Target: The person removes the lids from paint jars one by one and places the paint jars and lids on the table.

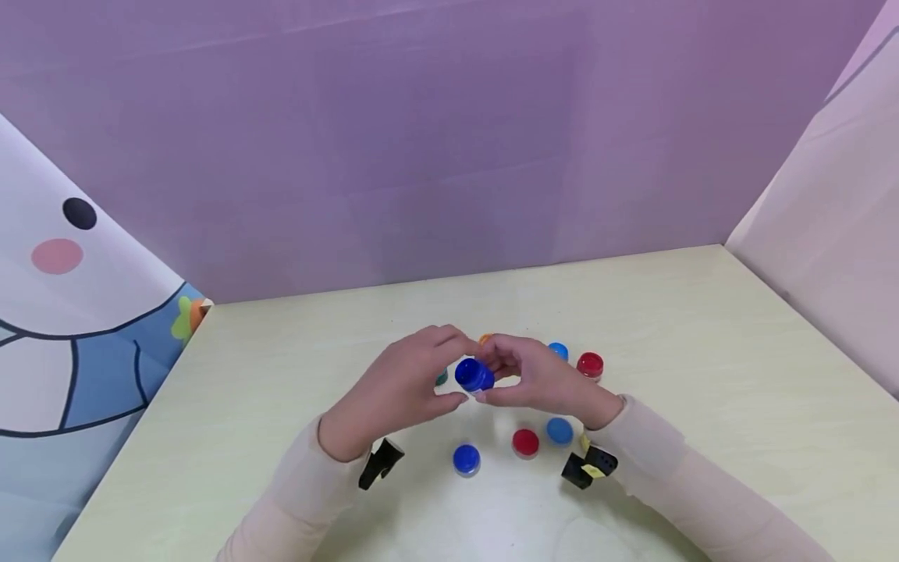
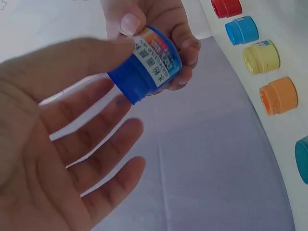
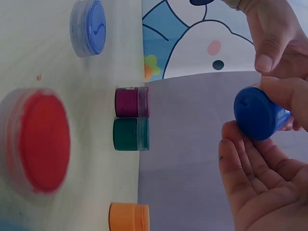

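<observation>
A small dark-blue paint jar [image 1: 474,376] is held up above the table, tilted, its uncovered mouth facing my left hand. My right hand [image 1: 537,375] grips it around the base between thumb and fingers; its rounded bottom shows in the right wrist view. A printed label [image 2: 156,57] wraps the jar's side. My left hand [image 1: 414,375] is spread around the mouth end, its thumb overlapping the jar in the left wrist view and its other fingers loosely extended. On the table below lies a round blue lid [image 1: 467,459].
A red lid [image 1: 525,442] and a light-blue lid [image 1: 559,431] lie near my right wrist. Behind my hands stand red [image 1: 590,364], light-blue [image 2: 242,30], yellow [image 2: 261,57], orange [image 2: 279,96], teal [image 3: 131,134] and purple [image 3: 131,102] jars. A purple backdrop [image 1: 449,156] closes off the far side.
</observation>
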The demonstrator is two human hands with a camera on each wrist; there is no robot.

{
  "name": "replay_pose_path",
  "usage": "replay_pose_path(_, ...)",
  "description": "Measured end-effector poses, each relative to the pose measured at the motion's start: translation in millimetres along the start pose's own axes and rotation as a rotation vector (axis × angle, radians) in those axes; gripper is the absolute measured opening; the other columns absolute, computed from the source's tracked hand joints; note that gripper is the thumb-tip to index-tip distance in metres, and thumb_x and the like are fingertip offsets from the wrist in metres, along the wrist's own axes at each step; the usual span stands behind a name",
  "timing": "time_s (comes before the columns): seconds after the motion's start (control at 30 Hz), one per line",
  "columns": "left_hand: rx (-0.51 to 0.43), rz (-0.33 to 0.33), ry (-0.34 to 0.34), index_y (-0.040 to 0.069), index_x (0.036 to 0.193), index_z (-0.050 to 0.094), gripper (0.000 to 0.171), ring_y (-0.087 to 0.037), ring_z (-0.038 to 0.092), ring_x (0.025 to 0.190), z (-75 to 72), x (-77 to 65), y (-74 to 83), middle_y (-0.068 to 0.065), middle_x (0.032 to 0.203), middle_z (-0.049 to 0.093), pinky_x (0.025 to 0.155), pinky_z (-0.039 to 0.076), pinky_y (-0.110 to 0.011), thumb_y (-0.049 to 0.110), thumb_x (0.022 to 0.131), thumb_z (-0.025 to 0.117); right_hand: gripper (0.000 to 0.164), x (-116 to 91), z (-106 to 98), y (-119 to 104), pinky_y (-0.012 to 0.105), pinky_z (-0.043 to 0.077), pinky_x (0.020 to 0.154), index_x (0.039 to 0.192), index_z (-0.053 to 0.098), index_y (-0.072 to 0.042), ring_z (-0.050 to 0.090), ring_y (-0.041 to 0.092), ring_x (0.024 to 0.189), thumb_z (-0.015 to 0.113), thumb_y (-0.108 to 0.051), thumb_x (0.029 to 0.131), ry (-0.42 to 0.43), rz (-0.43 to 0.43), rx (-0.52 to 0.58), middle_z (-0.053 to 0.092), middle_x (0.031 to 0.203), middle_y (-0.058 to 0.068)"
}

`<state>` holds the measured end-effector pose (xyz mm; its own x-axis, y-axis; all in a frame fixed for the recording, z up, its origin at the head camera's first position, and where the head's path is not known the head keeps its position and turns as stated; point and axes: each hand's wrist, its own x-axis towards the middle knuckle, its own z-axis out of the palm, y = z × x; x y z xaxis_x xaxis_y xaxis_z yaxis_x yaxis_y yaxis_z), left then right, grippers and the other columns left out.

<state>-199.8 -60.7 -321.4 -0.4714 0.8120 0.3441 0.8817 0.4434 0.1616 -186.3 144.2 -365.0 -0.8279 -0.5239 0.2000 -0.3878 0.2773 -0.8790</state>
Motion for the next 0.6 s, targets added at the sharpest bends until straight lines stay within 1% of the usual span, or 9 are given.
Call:
replay_pose_path(0.13,-0.010,0.091,-0.060,0.012,0.105,0.057,0.042,-0.010,0.050,0.089,0.0,0.5,0.8,0.004,0.100,0.056,0.077,0.043,-0.020,0.012,0.068,0.077,0.034,0,-1,12,0.042,0.047,0.083,0.105,0.052,-0.008,0.058,0.014,0.089,0.072,-0.014,0.077,-0.051,0.006,0.034,0.060,0.097,0.001)
replay_pose_path(0.2,-0.010,0.115,-0.088,0.013,0.104,0.057,0.041,-0.011,0.050,0.090,0.1,0.5,1.5,0.003,0.100,0.056,0.079,0.043,-0.019,0.009,0.068,0.077,0.035,0,-1,13,0.043,0.046,0.084,0.105,0.052,-0.009,0.059,0.014,0.089,0.072,-0.015,0.077,-0.074,0.011,0.044,0.061,0.097,0.001)
replay_pose_path(0.27,0.004,0.125,-0.108,0.014,0.105,0.057,0.041,-0.011,0.050,0.089,0.8,0.5,2.0,0.003,0.099,0.056,0.078,0.043,-0.019,0.008,0.068,0.076,0.036,0,-1,14,0.042,0.046,0.084,0.105,0.051,-0.009,0.059,0.013,0.089,0.072,-0.014,0.077,-0.095,0.013,0.044,0.061,0.098,0.001)
replay_pose_path(0.37,0.017,0.133,-0.115,0.015,0.105,0.057,0.041,-0.011,0.050,0.087,2.9,0.4,1.6,0.003,0.098,0.056,0.076,0.043,-0.019,0.006,0.069,0.075,0.036,1,0,16,0.042,0.047,0.083,0.107,0.051,-0.009,0.059,0.013,0.089,0.072,-0.014,0.077,-0.114,0.008,0.038,0.061,0.098,0.001)
replay_pose_path(0.6,0.025,0.177,-0.091,0.013,0.102,0.057,0.038,-0.011,0.050,0.086,6.4,0.0,0.2,0.003,0.098,0.057,0.077,0.043,-0.019,0.006,0.069,0.075,0.037,1,-1,17,0.039,0.046,0.084,0.108,0.051,-0.009,0.059,0.014,0.090,0.071,-0.015,0.078,-0.140,0.015,0.053,0.061,0.100,0.001)
